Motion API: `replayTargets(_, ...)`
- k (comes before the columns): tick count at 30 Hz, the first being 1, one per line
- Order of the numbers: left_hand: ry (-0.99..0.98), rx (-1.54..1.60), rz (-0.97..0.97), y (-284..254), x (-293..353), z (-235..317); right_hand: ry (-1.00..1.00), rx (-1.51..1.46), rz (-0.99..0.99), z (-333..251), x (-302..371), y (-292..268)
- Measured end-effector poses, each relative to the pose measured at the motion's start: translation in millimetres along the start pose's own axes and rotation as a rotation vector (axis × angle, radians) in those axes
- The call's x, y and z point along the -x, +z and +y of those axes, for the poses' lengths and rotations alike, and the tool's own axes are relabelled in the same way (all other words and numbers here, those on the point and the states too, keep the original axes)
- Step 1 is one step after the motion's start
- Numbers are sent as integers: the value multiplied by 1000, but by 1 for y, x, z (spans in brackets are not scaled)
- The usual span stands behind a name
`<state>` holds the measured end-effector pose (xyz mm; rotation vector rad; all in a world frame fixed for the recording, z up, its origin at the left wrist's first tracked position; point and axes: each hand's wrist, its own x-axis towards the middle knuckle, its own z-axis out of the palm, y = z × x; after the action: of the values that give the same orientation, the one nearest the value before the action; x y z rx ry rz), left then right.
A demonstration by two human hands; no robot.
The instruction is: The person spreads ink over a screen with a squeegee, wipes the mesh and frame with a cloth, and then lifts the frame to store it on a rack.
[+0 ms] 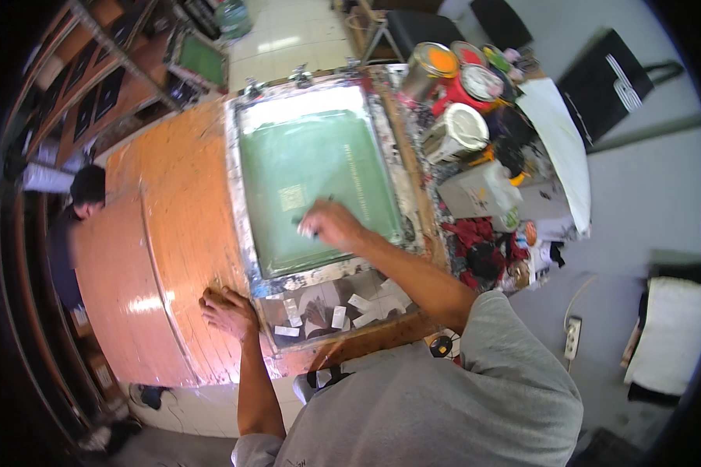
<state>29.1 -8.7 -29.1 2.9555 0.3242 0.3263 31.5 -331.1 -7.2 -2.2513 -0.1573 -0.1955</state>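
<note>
A screen-printing frame (pixel 237 179) with green mesh (pixel 311 156) lies on the wooden table. Pale lettering and a small square pattern show in the mesh. Over its lower part, beside the square pattern, is my right hand (pixel 331 223), its fingers closed round a small dark and whitish thing that blur keeps me from naming. My left hand (pixel 230 313) rests on the table at the frame's lower left corner, fingers spread; a brownish patch shows by its fingertips, and I cannot tell what it is. Several pale strips (pixel 339 317) lie on the glossy surface below the frame.
Paint tubs, among them a white bucket (pixel 463 128), crowd the bench at right, with red rags (pixel 475 233) nearer. Metal clamps (pixel 300 75) stand at the frame's far edge. Another person (pixel 66 233) is beyond the table's left edge, near racks (pixel 105 58). A power strip (pixel 572 337) hangs at right.
</note>
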Motion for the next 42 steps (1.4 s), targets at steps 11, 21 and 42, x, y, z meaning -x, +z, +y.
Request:
replayTargets(11,48,37,32,19,0,-21,709,-199,862,-64,259,-178)
replayTargets(21,65,164,-15,17,-6,-31,955,805,906,-39,316,-183)
replayTargets(42,860,631,-120,-44,-169,139,502,471,712,-49,180,-142)
